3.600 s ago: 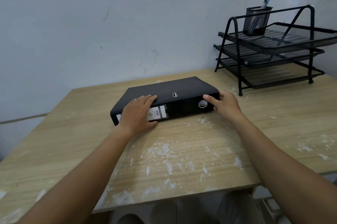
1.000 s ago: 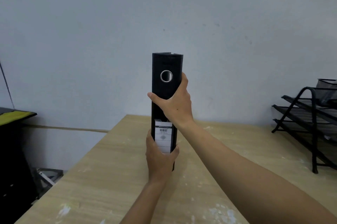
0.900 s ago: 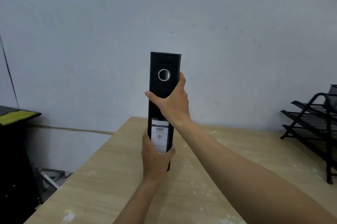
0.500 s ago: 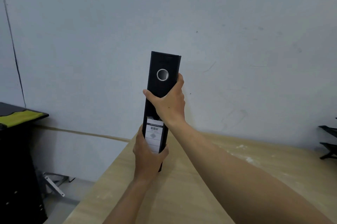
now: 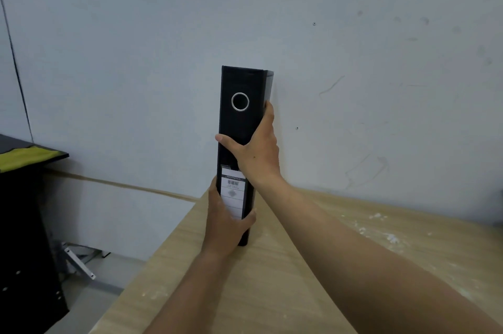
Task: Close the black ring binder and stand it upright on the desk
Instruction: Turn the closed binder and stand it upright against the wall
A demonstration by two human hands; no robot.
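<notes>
The black ring binder (image 5: pixel 242 126) is closed and stands almost upright, spine toward me, with a metal finger ring near the top and a white label low down. Its bottom end rests on the wooden desk (image 5: pixel 272 279) near the desk's left edge, close to the wall. My right hand (image 5: pixel 255 154) wraps around the middle of the spine, thumb on the left side. My left hand (image 5: pixel 226 224) grips the lower part, covering the bottom of the label.
A pale wall (image 5: pixel 353 61) rises directly behind the binder. To the left, off the desk, stands a black cabinet (image 5: pixel 24 224) with a yellow cloth (image 5: pixel 24 156) on top. White paint flecks mark the desk on the right.
The binder went from lying flat on the desk to standing upright in both hands. Over the last second it has shifted toward the desk's left edge and my view has turned left.
</notes>
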